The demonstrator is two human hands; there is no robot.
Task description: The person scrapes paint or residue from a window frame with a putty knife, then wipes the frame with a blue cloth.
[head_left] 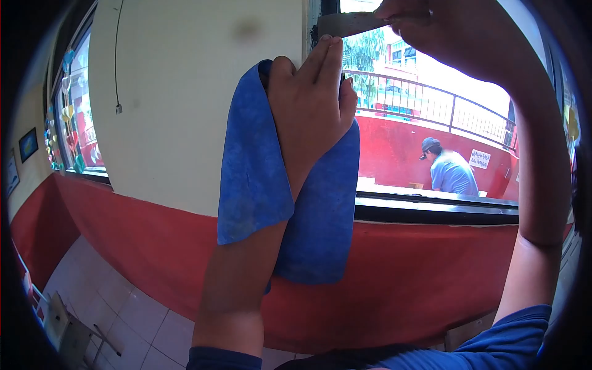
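Observation:
My left hand (311,105) is raised against the edge of the window, with a blue cloth (256,154) held in it. The cloth hangs down on both sides of my wrist. Two of my left fingers point up, their tips just under a flat, grey, blade-like tool (348,24). At the top of the view my right hand (419,21) grips the other end of this tool. Its far end meets the dark window frame (314,46) beside the wall. Part of my right hand is cut off by the view's top edge.
A cream wall (179,123) with a red lower band (394,265) lies ahead. Beyond the window, a person in a blue shirt (453,172) bends near a red wall and railing. A cord (118,74) hangs at left. A chair (68,327) stands on the tiled floor.

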